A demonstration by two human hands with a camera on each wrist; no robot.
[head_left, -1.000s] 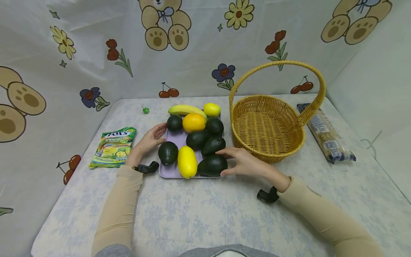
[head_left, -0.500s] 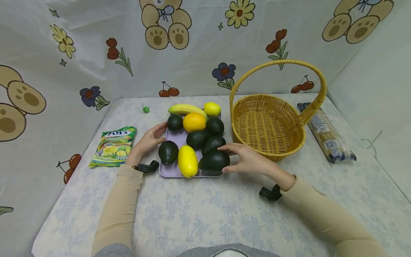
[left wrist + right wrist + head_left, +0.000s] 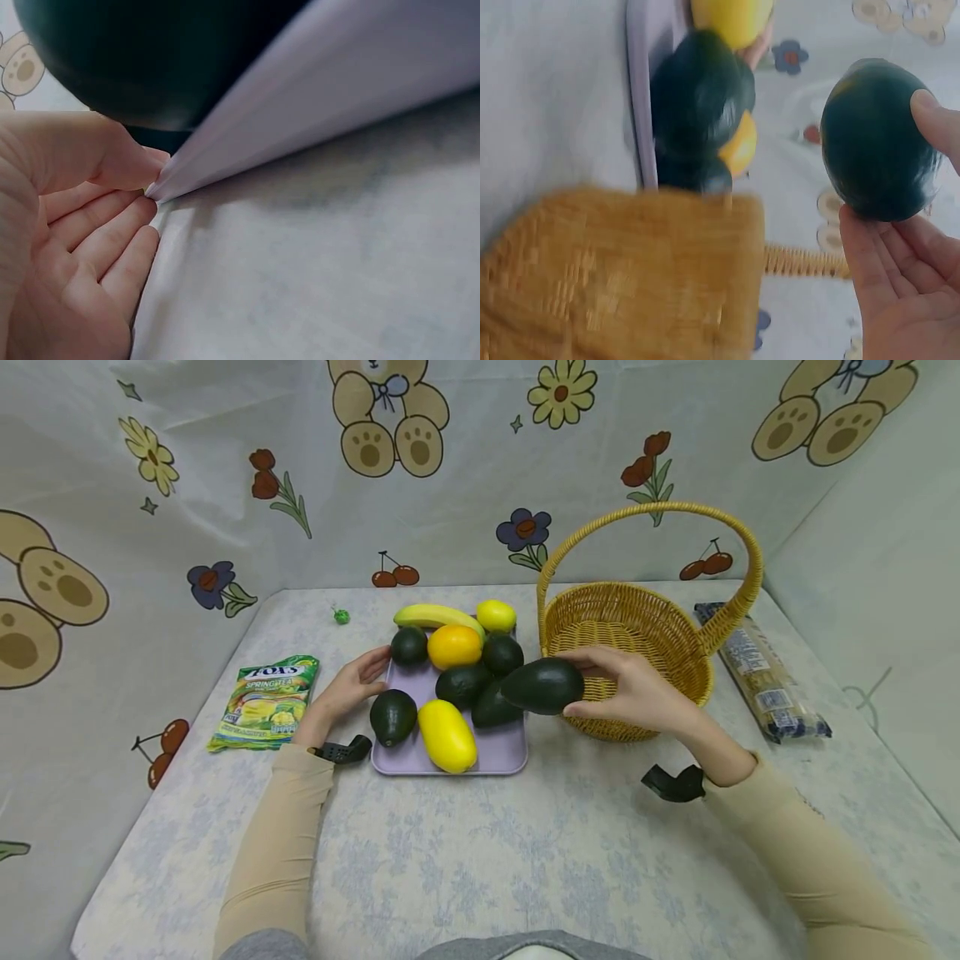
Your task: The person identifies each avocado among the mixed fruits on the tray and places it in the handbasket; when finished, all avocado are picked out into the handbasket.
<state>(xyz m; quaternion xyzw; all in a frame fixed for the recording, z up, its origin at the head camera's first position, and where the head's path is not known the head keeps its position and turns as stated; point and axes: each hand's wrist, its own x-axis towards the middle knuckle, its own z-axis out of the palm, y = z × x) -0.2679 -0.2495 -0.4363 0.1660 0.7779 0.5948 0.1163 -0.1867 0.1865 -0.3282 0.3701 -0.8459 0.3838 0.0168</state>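
Fingers of the right hand (image 3: 637,695) pinch a dark green avocado (image 3: 542,686) mid-frame, near the basket (image 3: 637,602); fingers of the left hand (image 3: 348,687) pinch the tray (image 3: 501,760). One fruit is lifted; nine other fruits (image 3: 462,683) still lie there.

The glossy, dark green, pear-shaped avocado (image 3: 543,687) was held aloft, narrower end toward the flat, lilac rectangular tray (image 3: 498,758).

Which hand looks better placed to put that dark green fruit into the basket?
Probably the right hand: it holds the dark green fruit close to the basket. The left hand touches the left edge of the tray, farther from the basket.
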